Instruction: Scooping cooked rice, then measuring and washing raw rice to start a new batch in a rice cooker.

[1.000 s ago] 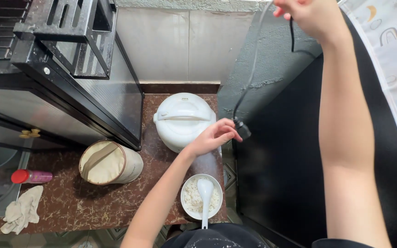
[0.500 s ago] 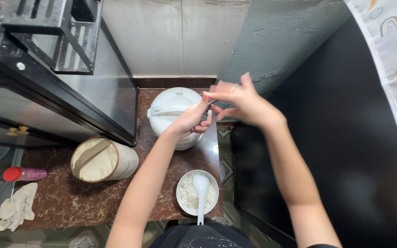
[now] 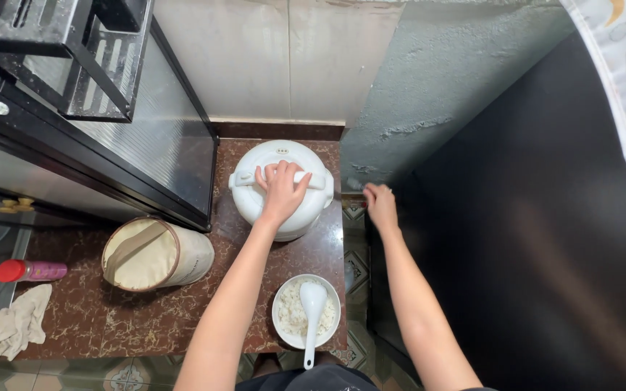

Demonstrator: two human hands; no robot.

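A white rice cooker point(image 3: 255, 206) with its lid closed stands at the back of the brown stone counter point(image 3: 96, 318). My left hand point(image 3: 281, 190) rests on top of it, fingers closed over the white lid handle. My right hand point(image 3: 380, 205) hangs to the right of the counter's edge, close to the grey wall, fingers curled; I cannot see anything in it. In front of the cooker sits a white bowl of cooked rice point(image 3: 291, 318) with a white rice paddle point(image 3: 311, 308) lying in it.
A beige round bag point(image 3: 155, 255) lies on its side left of the cooker. A black glass-fronted cabinet point(image 3: 132, 137) overhangs the counter's left. A red-capped bottle point(image 3: 29, 271) and a crumpled cloth point(image 3: 16, 322) lie far left. Dark space fills the right.
My right hand came down from high on the wall, met the left over the cooker, then dropped beside the counter. My left hand moved from the cooker's right side onto the lid handle.
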